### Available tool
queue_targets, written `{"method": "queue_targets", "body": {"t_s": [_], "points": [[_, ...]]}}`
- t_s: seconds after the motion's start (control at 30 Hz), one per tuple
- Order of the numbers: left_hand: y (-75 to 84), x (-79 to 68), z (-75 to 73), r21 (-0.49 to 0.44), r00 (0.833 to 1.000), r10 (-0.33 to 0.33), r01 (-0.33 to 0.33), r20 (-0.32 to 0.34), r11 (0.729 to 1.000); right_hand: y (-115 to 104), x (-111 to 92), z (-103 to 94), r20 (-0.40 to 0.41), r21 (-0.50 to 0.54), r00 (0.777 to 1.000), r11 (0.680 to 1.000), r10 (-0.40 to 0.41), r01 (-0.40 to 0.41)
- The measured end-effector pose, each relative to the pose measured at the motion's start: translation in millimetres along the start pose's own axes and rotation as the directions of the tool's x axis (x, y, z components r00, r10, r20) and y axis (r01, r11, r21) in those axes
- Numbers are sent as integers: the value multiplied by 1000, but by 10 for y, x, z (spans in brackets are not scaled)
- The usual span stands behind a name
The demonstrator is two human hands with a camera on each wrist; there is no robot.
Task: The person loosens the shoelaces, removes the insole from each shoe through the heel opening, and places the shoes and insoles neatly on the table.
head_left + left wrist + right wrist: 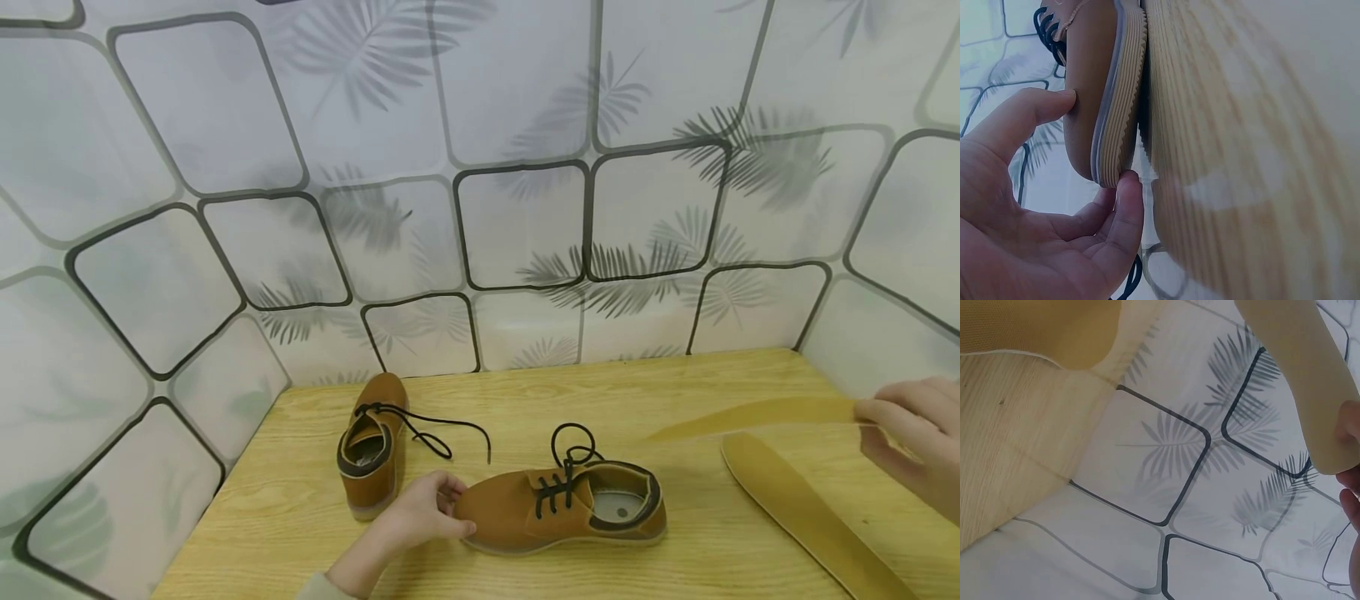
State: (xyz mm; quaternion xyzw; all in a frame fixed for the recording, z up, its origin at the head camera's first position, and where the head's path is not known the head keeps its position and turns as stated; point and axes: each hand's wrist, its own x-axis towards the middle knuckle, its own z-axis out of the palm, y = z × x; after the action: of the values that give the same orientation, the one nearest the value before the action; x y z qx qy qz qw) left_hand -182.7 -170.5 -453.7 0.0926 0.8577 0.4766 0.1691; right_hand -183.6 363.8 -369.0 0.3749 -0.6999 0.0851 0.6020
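Note:
A brown lace-up shoe lies sideways on the table, its toe to the left. My left hand pinches that toe; in the left wrist view the thumb presses the upper and fingertips meet the edge of the ridged sole. Inside the shoe a grey footbed shows. My right hand holds a thin tan insole by one end, raised above the table and pointing left towards the shoe. Only the fingers of this hand show in the right wrist view.
A second tan insole lies on the wooden table at the right. The matching shoe stands at the back left, its black lace trailing to the right. A patterned wall covering closes off the back and sides.

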Motion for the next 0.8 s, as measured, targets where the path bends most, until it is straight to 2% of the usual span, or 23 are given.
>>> {"method": "queue_targets", "body": {"t_s": [0.27, 0.47, 0.6, 0.8], "points": [[7, -10, 3, -2, 1000, 9, -9, 3, 1000, 106, -166, -93, 112, -84, 992, 995, 59, -50], [2, -8, 7, -4, 1000, 6, -6, 4, 1000, 186, -232, -204, 233, -158, 970, 987, 72, -36], [-4, -10, 5, -5, 1000, 0, 0, 7, 1000, 239, -295, -254, 249, -170, 965, 985, 79, -36], [3, -23, -6, -10, 1000, -1, 1, 12, 1000, 309, -448, -302, 217, -226, 964, 968, 155, -105]]}}
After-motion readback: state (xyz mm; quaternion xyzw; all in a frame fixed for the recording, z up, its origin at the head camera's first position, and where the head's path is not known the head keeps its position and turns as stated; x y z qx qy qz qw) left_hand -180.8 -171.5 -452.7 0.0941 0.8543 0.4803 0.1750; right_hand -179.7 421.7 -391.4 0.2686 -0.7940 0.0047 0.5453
